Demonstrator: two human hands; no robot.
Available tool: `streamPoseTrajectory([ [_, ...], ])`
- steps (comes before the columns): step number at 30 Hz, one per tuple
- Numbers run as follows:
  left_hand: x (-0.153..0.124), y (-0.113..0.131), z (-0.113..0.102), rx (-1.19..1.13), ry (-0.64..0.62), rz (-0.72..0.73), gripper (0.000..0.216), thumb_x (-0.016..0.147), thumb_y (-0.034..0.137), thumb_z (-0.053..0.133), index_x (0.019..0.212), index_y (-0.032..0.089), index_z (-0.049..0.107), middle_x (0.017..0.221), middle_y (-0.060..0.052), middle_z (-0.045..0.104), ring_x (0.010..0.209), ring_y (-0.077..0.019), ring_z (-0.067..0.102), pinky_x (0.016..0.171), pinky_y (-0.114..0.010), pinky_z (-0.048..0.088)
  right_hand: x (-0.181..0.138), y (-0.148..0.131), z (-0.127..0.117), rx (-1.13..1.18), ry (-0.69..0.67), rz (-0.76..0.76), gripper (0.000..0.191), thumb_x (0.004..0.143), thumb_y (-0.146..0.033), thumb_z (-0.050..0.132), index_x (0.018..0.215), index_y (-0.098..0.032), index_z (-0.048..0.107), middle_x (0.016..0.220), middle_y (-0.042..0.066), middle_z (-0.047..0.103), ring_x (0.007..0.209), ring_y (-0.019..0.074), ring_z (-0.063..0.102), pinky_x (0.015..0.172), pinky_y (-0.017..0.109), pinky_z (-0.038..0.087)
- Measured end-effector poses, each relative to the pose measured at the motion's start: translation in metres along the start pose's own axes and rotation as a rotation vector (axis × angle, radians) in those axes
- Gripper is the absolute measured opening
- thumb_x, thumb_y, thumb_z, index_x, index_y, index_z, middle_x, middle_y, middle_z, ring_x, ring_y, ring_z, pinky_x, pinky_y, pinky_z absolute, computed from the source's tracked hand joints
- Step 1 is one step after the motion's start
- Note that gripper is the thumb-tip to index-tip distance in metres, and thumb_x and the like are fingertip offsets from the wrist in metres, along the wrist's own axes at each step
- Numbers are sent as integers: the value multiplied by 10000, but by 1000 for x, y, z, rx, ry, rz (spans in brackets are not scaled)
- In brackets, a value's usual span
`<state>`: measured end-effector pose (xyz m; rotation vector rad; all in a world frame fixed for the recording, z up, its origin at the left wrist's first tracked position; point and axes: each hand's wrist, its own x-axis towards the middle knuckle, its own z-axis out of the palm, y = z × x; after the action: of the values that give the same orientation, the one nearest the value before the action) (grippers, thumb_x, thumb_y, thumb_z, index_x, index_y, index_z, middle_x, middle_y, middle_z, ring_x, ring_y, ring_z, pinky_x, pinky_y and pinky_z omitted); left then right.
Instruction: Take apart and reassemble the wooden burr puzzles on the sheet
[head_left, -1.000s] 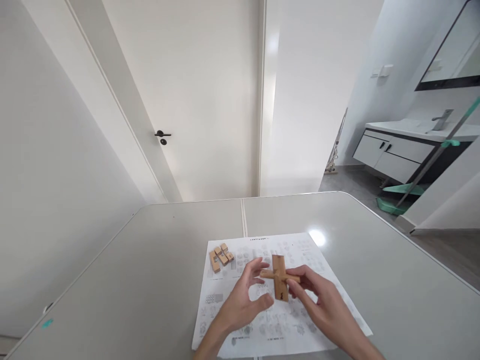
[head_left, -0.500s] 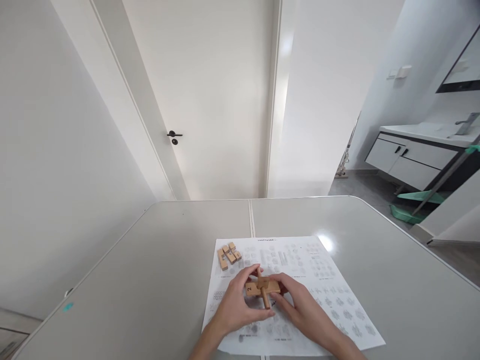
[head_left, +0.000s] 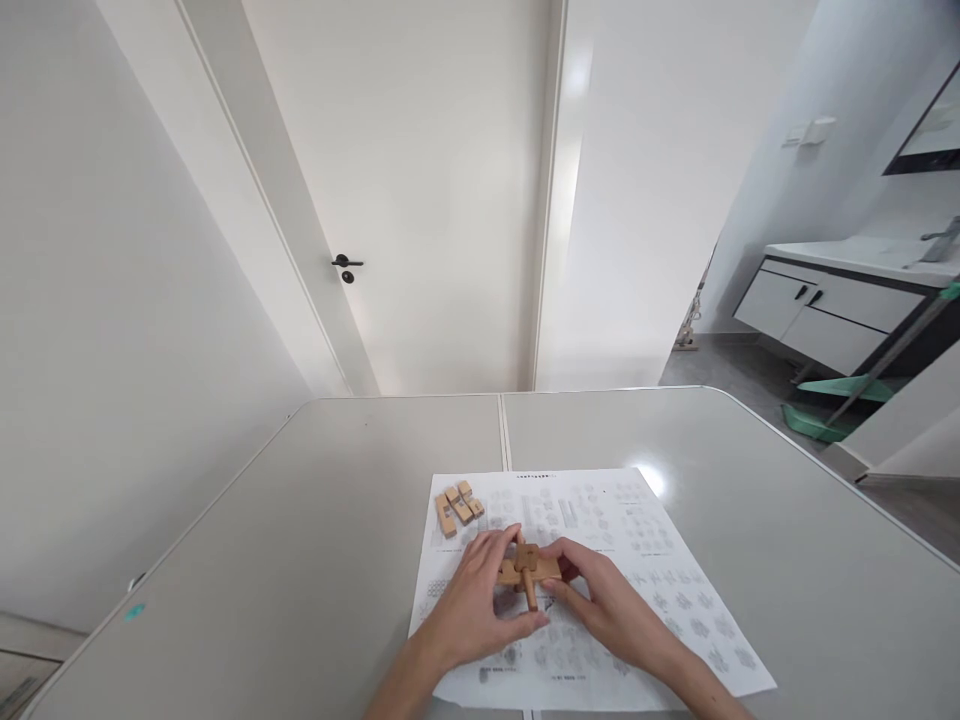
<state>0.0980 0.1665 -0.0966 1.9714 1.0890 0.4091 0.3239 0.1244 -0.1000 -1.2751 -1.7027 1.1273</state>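
Observation:
A cross-shaped wooden puzzle (head_left: 529, 570) of interlocked bars rests on or just above a printed instruction sheet (head_left: 652, 560). My left hand (head_left: 472, 600) grips its left side, fingers curled round a bar. My right hand (head_left: 611, 605) holds its right side with fingertips pinched on it. Several loose wooden puzzle pieces (head_left: 457, 508) lie at the sheet's far left corner, apart from both hands.
The sheet lies on a grey table (head_left: 300, 540) with a seam down its middle. Beyond it stand a white door with a black handle (head_left: 346, 264), a vanity cabinet (head_left: 832, 310) at the right, and a green dustpan (head_left: 814, 420) on the floor.
The cross puzzle came down from a raised, upright hold to low over the sheet and was turned flatter. Both hands closed in around it. The view shifted slightly.

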Motion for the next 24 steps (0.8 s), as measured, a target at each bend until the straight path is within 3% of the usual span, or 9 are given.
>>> streamPoseTrajectory([
  [8,0,11,-2,-30,16,27,917,793,575,781,1570,353,347,1618,-106,385,1486,-389,333,1163,-562,380,-2,-4,-2,34,0,-3,171,995,-396,540,999,-239,609,921,34,722,844,233,658,801,351,524],
  [10,3,17,-3,-33,58,88,680,882,539,708,1493,356,474,1577,-81,458,1465,-343,379,1174,-524,378,-2,-4,-1,56,0,-12,179,1000,-397,534,992,-233,606,925,39,725,841,232,665,806,351,526],
  [12,8,20,-3,-19,126,165,335,962,455,631,1270,331,669,1467,-57,584,1419,-300,445,1169,-480,392,-1,-5,0,52,-5,-11,182,1001,-397,534,997,-231,609,932,40,722,848,230,665,815,349,527],
  [14,12,20,-3,-6,184,224,173,993,371,595,1038,293,743,1352,-47,674,1366,-278,501,1142,-453,423,-1,-5,1,17,-1,-6,189,1000,-402,533,1017,-232,614,940,42,714,865,232,661,824,350,525],
  [18,12,14,0,-15,237,259,146,996,293,595,985,276,739,1230,-46,742,1274,-263,581,1104,-444,463,-1,-4,1,-72,22,-28,174,1005,-392,513,1007,-239,597,931,39,694,841,227,643,787,340,517],
  [24,7,10,6,-63,278,246,153,990,310,601,975,273,749,1285,-60,707,1229,-268,612,964,-391,566,-2,-6,2,-124,37,-42,119,994,-329,514,905,-250,525,880,18,666,766,211,603,711,312,481],
])
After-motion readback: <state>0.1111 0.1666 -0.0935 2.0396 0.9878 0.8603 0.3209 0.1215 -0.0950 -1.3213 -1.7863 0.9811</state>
